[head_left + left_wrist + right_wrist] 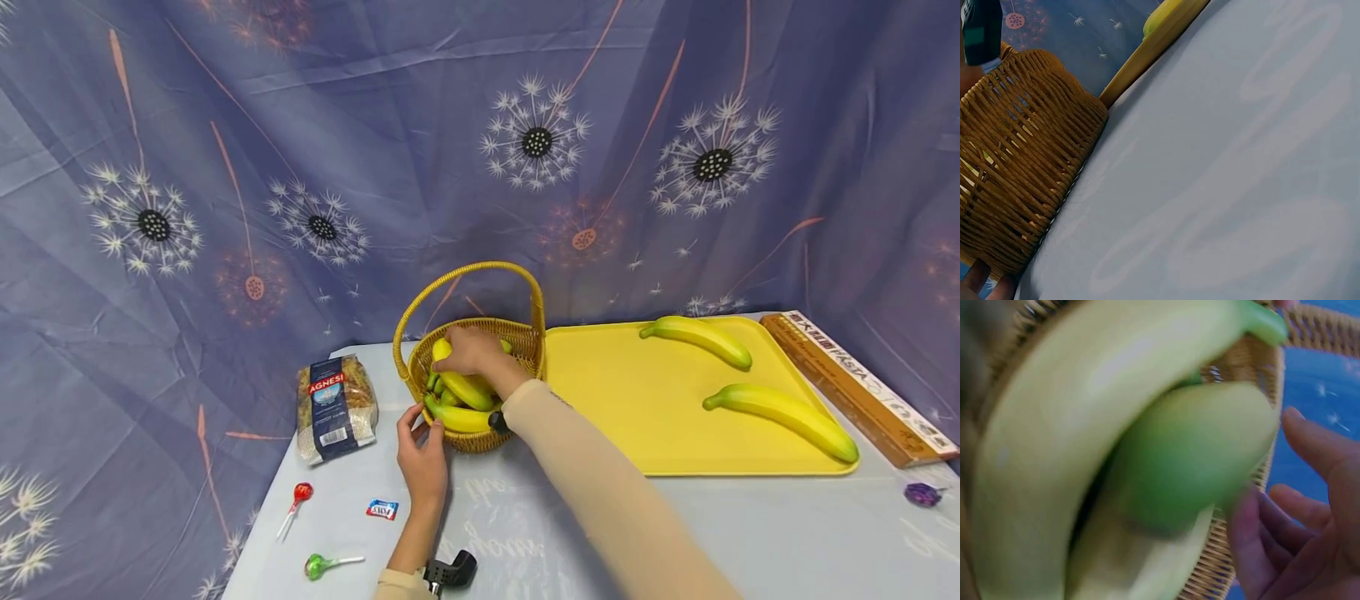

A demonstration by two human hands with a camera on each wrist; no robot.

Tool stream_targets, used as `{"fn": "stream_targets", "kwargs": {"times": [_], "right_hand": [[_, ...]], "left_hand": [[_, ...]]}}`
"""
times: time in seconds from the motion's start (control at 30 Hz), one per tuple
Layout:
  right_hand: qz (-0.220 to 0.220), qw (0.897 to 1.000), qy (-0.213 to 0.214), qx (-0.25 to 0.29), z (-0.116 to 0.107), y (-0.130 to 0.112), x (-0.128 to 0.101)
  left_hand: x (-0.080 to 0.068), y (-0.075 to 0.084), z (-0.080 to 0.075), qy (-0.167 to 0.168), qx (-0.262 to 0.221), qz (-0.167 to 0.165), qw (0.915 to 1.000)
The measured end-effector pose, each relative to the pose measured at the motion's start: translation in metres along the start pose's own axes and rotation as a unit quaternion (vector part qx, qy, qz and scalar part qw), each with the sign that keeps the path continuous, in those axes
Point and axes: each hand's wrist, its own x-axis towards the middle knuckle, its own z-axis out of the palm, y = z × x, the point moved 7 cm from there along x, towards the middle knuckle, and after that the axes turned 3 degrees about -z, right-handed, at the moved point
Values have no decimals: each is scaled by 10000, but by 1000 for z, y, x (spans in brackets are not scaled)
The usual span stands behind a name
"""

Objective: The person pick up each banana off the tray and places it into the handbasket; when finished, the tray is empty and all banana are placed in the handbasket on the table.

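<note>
From my left wrist feed I see the wicker basket (1019, 162) filling the left side, standing on the pale grey table (1229, 175). 2 fingertips (985, 284) of my left hand show at the bottom left, against the basket's base. A yellow tray edge (1147, 53) runs behind the basket, just beside it.

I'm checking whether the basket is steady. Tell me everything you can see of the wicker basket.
The wicker basket is round, woven of golden-brown cane, with one arched handle upright over it. It stands on the pale table, close beside the left edge of the yellow tray. Several yellow-green bananas lie in it, one sticking out over the front rim. The right hand reaches in on top of them; the left hand touches its front wall.
</note>
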Motion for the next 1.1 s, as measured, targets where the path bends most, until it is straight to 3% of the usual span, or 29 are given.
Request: {"fn": "stream_targets", "kwargs": {"times": [0.23, 0.47, 0.73, 0.93, 1.1], "right_hand": [[-158, 9997, -144, 108, 21, -15, -4], [-408, 9983, -405, 60, 26, -16, -6], [-1005, 9944, -334, 50, -5, -10, -31], [-1405, 9891, 63, 439, -48, 28, -65], [-1227, 9882, 459, 791, -75, 85, -97]], "left_hand": [[-1, 2, -1, 26, 105, 39, 9999], [-2, 2, 0, 17, 105, -3, 9999], [-1, 1, -1, 89, 92, 34, 9999], [0, -1, -1, 47, 32, 41, 10000], [-1, 11, -4, -24, -5, 122, 9999]]}}
